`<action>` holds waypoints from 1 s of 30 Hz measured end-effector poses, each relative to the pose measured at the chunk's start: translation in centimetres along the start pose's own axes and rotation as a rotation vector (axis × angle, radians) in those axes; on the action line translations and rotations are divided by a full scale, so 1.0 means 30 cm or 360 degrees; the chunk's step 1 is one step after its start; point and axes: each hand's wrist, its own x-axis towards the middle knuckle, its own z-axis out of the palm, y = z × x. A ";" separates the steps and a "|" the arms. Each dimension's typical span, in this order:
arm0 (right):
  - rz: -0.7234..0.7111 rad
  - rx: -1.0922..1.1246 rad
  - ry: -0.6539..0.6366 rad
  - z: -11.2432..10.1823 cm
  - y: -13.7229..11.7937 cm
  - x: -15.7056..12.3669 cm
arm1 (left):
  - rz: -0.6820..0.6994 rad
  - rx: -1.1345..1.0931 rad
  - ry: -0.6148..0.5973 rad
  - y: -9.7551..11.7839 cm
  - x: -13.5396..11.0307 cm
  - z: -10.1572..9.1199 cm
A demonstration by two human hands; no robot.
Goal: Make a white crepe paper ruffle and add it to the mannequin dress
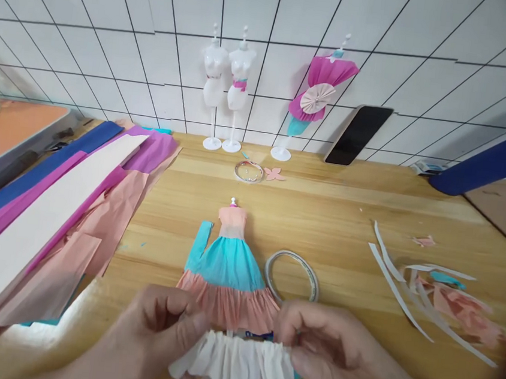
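A gathered strip of white crepe paper is stretched between my hands, pleats hanging down. My left hand pinches its left end, and my right hand pinches the other end. Just beyond lies a small dress form wearing a paper dress with a peach bodice, a turquoise tier and a ruffled peach tier below. The white strip sits just below the peach hem. A round white base shows partly under the strip. A turquoise paper strip lies against the dress's left side.
A tape roll lies right of the dress. Coloured crepe paper sheets are stacked at left. White paper strips and peach scraps lie at right. Bare mannequins, a dressed mannequin and a phone stand along the tiled wall.
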 end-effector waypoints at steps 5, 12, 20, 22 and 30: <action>0.0027 -0.0025 0.0149 -0.033 -0.038 0.059 | 0.0020 0.0094 0.0156 0.037 0.053 -0.016; 0.0221 0.0018 0.0122 -0.107 -0.060 0.182 | -0.0083 0.0564 0.0088 0.115 0.153 -0.052; 0.0279 0.0029 0.0125 -0.131 -0.041 0.223 | -0.0224 0.0839 0.0250 0.178 0.157 -0.042; 0.0284 0.0022 0.0135 -0.131 -0.041 0.225 | -0.0218 0.0872 0.0265 0.178 0.163 -0.045; 0.0258 -0.0055 0.0168 -0.131 -0.040 0.228 | -0.0107 0.0841 0.0283 0.170 0.200 -0.049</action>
